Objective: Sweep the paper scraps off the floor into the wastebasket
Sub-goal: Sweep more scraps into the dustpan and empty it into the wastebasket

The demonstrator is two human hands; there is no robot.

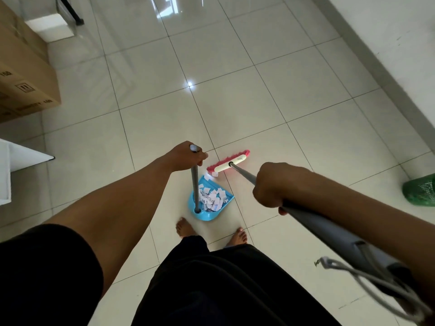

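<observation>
The person stood barefoot on the glossy tiled floor (235, 55), looking down at both arms. The left hand (188, 156) was curled around the top of the upright grey handle of the blue dustpan (207, 214), which sat on the floor just in front of the feet. A heap of white paper scraps (211, 200) lay inside the dustpan's tray, and 1 or 2 scraps lay at its far lip. The right hand (273, 184) gripped the grey handle of the broom (229, 162), fingers wrapped around the shaft; a looped cord hung from the handle's near end. The broom's pink-bristled head rested on the floor at the far edge of the dustpan, touching the scraps there. The green wastebasket (420, 190) stood at the right edge of the view, near the wall and well apart from the dustpan. Cardboard boxes (26, 74) stood far left.
</observation>
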